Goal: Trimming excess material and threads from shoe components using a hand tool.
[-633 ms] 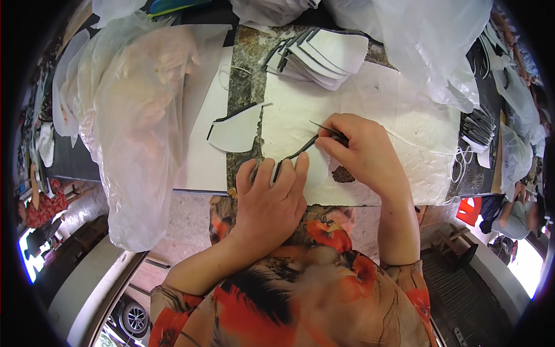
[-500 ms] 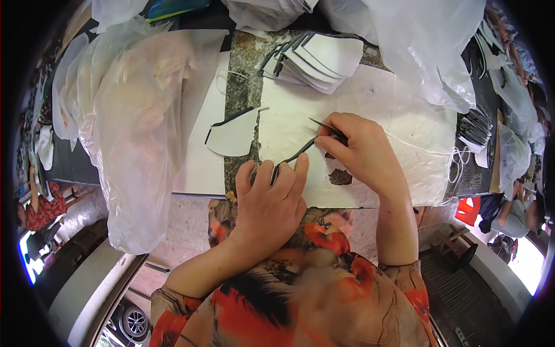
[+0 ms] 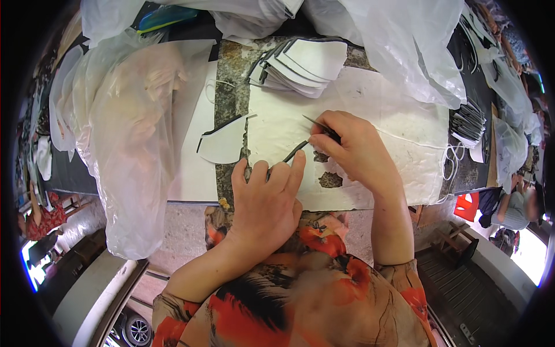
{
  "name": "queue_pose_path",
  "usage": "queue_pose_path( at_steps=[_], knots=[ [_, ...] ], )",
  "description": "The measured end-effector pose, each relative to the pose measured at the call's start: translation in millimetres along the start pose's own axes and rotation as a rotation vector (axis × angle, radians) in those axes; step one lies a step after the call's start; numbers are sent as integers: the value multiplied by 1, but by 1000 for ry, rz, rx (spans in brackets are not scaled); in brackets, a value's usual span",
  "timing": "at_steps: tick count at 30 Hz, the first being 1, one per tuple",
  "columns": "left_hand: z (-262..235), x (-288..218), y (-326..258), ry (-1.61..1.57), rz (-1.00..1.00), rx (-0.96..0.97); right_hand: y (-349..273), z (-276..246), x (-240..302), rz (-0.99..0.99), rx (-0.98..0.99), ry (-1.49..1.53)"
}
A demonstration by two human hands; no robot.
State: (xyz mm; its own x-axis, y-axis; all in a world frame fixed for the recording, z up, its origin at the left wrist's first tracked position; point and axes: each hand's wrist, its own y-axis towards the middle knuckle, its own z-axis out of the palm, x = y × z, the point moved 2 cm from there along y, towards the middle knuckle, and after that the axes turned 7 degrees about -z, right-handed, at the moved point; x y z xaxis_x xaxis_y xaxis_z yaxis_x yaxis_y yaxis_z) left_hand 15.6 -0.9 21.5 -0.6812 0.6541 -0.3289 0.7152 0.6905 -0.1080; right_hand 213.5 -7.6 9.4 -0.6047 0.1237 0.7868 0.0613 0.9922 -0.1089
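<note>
My right hand (image 3: pixel 359 151) is closed round a thin dark pointed tool (image 3: pixel 315 121), whose tip sticks out to the left; its kind is mostly hidden in the palm. Thumb and forefinger meet near the end of a narrow black strip (image 3: pixel 297 150). My left hand (image 3: pixel 267 199) lies with fingers spread over the strip's lower part, pressing on the table sheet and covering what is beneath. Beyond it to the left lies a white curved piece with a black edge (image 3: pixel 222 142). A fanned stack of similar white pieces (image 3: pixel 312 61) lies farther back.
A worn white sheet (image 3: pixel 399 130) with torn holes covers the table. Clear plastic bags (image 3: pixel 133 144) hang over the left side, and another plastic bag (image 3: pixel 404 46) bulges at the back right. Black-edged pieces (image 3: pixel 468 123) and a loose white cord (image 3: pixel 454 162) lie at right.
My right hand stays pinched near the strip's end, with the tool still in it. My left forefinger is stretched farther along the strip. The whole view has shifted slightly.
</note>
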Motion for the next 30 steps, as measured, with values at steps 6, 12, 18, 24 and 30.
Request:
queue_pose_path(
  at_steps=[6,12,18,24,30],
  knots=[
    [-2,-2,5,9,7,32,0,1,-1,39,-1,13],
    [-2,-2,6,2,9,33,-2,5,0,8,-50,-41],
    [0,2,7,-50,-18,1,-11,12,3,3,-134,-97],
    [16,12,-1,-175,-34,-184,-19,-1,-6,122,-57,196],
    [25,15,-4,-214,12,-230,-25,-2,-7,264,55,318]
  ],
)
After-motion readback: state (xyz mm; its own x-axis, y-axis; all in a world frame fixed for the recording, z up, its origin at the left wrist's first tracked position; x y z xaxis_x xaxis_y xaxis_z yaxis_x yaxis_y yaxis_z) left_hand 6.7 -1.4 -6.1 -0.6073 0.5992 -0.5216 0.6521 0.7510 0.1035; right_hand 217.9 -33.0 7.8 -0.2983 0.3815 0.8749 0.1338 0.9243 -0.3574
